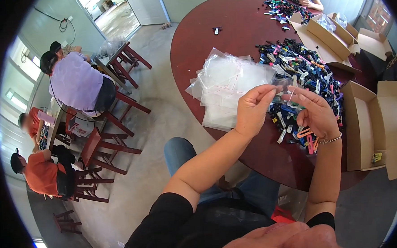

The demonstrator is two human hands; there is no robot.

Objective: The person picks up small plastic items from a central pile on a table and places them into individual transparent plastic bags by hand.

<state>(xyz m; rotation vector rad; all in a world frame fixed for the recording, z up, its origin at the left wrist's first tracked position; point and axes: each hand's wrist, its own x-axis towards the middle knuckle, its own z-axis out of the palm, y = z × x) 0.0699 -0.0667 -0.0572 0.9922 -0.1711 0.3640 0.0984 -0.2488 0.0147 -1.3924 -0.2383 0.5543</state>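
Above the table's near right part, my left hand pinches the edge of a small clear plastic bag between thumb and fingertips. My right hand, with a beaded bracelet at the wrist, grips the bag's other side, its lower fingers curled. Under both hands spreads a big heap of mixed hair clips, mostly black and dark blue with some white, pink and orange. An orange clip shows just below my right fingers, overlapping them in this view. Left of the heap lies a loose stack of flat clear bags.
An opened cardboard box with yellow clips stands at the right edge, another box behind it. Across the round table a person's hands work at a smaller clip pile. Seated people and wooden stools are at left.
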